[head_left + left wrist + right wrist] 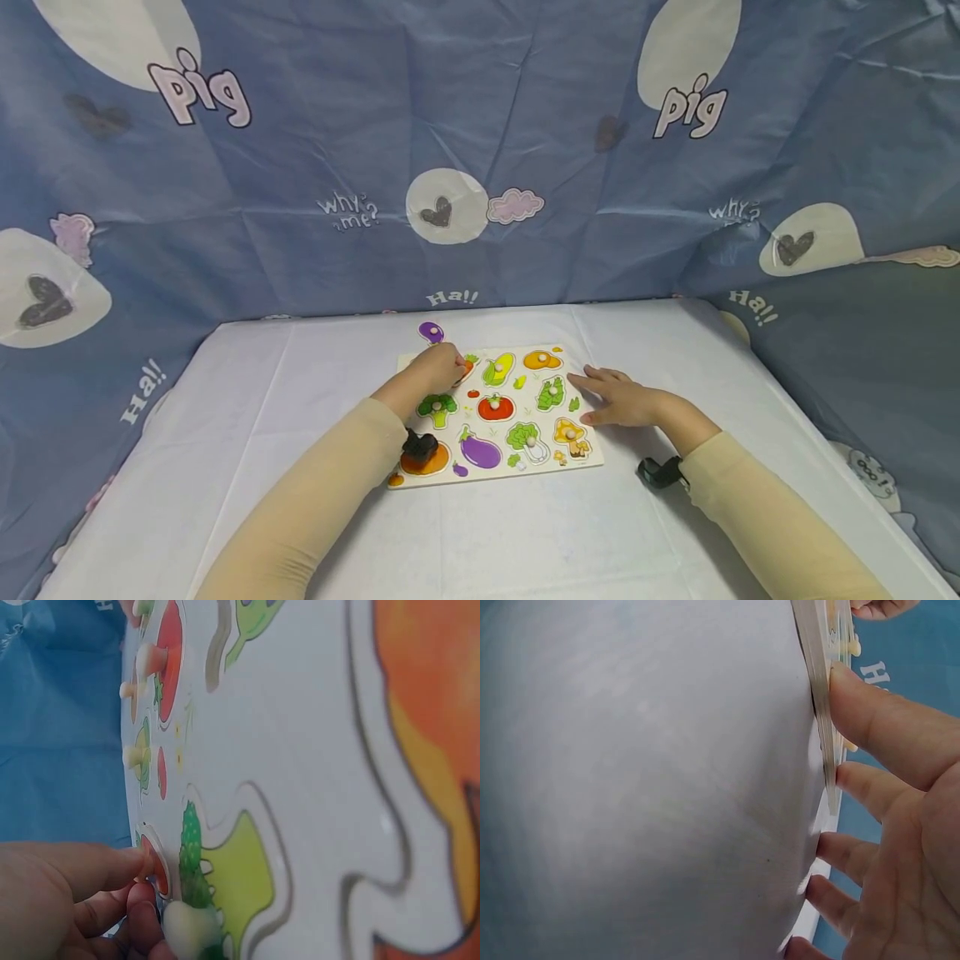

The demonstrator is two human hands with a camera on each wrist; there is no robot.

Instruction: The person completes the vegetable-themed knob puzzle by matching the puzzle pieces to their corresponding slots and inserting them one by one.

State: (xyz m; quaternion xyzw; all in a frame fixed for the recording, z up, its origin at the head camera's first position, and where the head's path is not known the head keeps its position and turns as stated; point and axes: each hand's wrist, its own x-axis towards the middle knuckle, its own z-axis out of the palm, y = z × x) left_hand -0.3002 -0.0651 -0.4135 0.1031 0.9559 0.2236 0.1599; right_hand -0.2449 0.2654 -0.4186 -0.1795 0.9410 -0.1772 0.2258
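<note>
A white wooden knob puzzle board (457, 425) with vegetable pictures lies on the table. My left hand (435, 368) reaches over its far left part and pinches the carrot piece (156, 862) by its knob, which the fingers mostly hide. Beside those fingers sits the broccoli piece (437, 407) with its pale knob. My right hand (626, 400) rests at the board's right edge, fingers spread and extended; its thumb and index finger (862, 784) touch that edge. Past the board's far left corner lies a loose purple eggplant piece (431, 332) with a knob.
Knobbed pieces on the board include a tomato (495, 407), corn (498, 369) and mushrooms (572, 436). A purple eggplant picture (480, 451) near the front shows no knob. White cloth (510, 542) covers the table, and a blue printed curtain (337, 267) hangs behind.
</note>
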